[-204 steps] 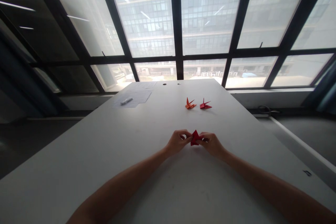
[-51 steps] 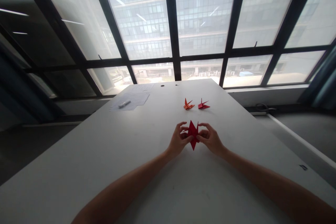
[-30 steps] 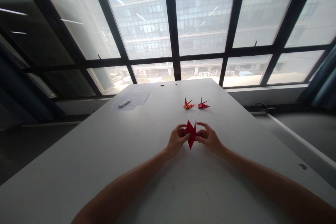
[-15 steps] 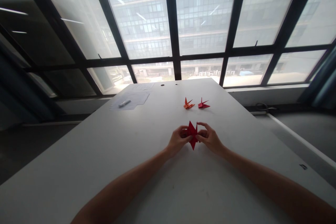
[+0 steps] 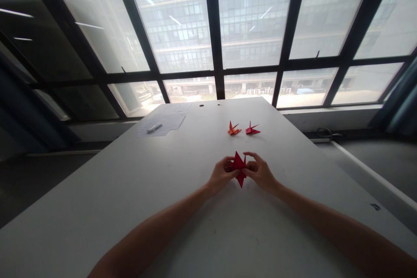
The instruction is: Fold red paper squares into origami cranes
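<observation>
The nearest paper crane (image 5: 239, 167) is deep red, the far left paper crane (image 5: 233, 129) orange and the far right paper crane (image 5: 253, 130) crimson, on a pale grey table (image 5: 107, 186), before black window frames (image 5: 214, 30) crossing a grey building (image 5: 176, 21) patterned with a grid of windows.

Bright daylight through large black-framed glass windows (image 5: 176, 21) leaves the white tabletop (image 5: 130, 182) dim, softly shadowed; wide-angle edges bend noticeably.

I'm looking past an orange paper crane (image 5: 232, 129) and a red paper crane (image 5: 253, 129) on the white tabletop (image 5: 107, 173), toward loose papers (image 5: 161, 122) and a white marker (image 5: 154, 128), with a large steel-framed window (image 5: 215, 30) beyond.
</observation>
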Tool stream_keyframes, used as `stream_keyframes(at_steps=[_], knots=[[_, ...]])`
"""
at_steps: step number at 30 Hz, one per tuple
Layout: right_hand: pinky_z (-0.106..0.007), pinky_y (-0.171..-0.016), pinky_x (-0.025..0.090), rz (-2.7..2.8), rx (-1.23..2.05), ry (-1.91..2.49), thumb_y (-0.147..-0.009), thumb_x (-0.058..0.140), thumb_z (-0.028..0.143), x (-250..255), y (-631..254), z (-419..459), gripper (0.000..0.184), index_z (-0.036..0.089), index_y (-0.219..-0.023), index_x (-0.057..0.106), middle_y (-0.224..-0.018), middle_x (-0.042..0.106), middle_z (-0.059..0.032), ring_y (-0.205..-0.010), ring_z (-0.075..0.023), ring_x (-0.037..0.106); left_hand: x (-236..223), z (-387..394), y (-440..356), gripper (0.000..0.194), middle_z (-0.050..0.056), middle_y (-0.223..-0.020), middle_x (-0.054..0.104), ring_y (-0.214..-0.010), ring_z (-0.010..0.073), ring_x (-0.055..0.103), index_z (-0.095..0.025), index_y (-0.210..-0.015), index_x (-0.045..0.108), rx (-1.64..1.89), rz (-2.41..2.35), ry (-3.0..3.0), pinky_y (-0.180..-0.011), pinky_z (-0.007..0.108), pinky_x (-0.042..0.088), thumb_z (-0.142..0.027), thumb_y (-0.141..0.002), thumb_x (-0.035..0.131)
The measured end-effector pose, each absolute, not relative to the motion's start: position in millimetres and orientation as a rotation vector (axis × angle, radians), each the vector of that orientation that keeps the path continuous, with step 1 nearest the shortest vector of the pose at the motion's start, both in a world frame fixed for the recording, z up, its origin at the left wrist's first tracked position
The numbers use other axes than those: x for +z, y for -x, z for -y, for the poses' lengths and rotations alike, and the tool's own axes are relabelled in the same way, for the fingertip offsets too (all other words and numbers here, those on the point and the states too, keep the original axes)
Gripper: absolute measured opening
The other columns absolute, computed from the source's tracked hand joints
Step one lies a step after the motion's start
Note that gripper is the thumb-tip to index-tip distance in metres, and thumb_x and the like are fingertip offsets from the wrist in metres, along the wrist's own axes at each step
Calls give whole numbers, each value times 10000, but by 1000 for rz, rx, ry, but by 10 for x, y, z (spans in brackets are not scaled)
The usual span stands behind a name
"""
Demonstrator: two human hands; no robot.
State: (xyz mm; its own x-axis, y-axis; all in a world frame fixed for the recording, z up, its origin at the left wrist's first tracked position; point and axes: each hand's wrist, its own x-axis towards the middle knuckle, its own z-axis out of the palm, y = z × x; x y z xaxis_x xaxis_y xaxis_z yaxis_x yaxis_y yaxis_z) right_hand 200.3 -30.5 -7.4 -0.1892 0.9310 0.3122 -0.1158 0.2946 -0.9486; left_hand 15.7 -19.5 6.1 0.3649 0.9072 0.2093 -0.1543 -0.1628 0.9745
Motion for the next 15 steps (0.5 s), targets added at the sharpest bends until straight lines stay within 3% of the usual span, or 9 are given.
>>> stream_keyframes(at_steps=[15], knots=[[-361, -682, 570, 1357, 1184, 792, -759, 744, 322, -53, -2015, 294, 701, 194, -1370, 426, -723, 670, 24, -664, -173, 645, 90, 185, -136, 532, 114, -990, 731, -898, 235, 699, -146, -1185, 567, 1099, -735, -1357, -811, 381, 569, -363, -759, 801]])
